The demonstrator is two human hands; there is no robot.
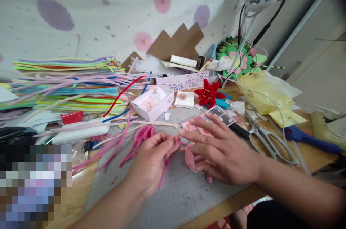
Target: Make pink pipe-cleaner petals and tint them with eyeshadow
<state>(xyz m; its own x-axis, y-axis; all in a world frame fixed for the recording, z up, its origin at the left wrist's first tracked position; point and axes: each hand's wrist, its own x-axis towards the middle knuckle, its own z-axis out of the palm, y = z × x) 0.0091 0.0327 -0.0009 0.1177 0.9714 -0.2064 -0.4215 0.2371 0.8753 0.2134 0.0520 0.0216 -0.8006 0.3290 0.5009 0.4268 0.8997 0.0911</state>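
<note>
My left hand (152, 160) is closed in a pinch on a pink pipe-cleaner petal (173, 148) whose stem hangs down over the grey mat (178, 193). My right hand (218, 149) lies to the right of it, fingers stretched out to the left over another pink petal loop (190, 158) that it touches. More bent pink petals (143, 135) lie just left of my left hand. A finished red pipe-cleaner flower (209, 93) sits further back.
A heap of coloured pipe cleaners (67, 84) fills the left. A small white box (152, 103), scissors (266, 139), a blue tool (310, 139), yellow bags (265, 93) and a green-pink paper flower (235, 59) surround the mat. A blurred patch covers the lower left.
</note>
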